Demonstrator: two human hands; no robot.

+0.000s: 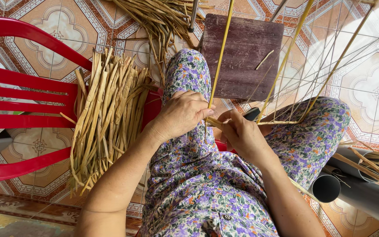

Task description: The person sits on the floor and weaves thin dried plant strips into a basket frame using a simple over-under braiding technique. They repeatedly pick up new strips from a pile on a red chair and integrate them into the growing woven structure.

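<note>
The left hand (181,115) is curled, its fingers pinching a yellow cane stake (219,57) that rises toward 12 o'clock. The right hand (242,134), touching it at 3 o'clock, is closed around a flat dried strand (214,122). Both hover over a lap in floral trousers (198,175). At 9 o'clock a bundle of dried stalks (106,114) lies on a red plastic chair (23,94); a dark wooden board (242,57) sits at 12, grey pipes (352,188) at 4.

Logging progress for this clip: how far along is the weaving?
Done: little that shows, only a thin frame of yellow stakes fanning up from the lap. In hand: the left hand and right hand pinch a dried strand at the base of the stakes. Left: most of it; a thick bundle of dried fibre strips lies unused on the red chair.
</note>
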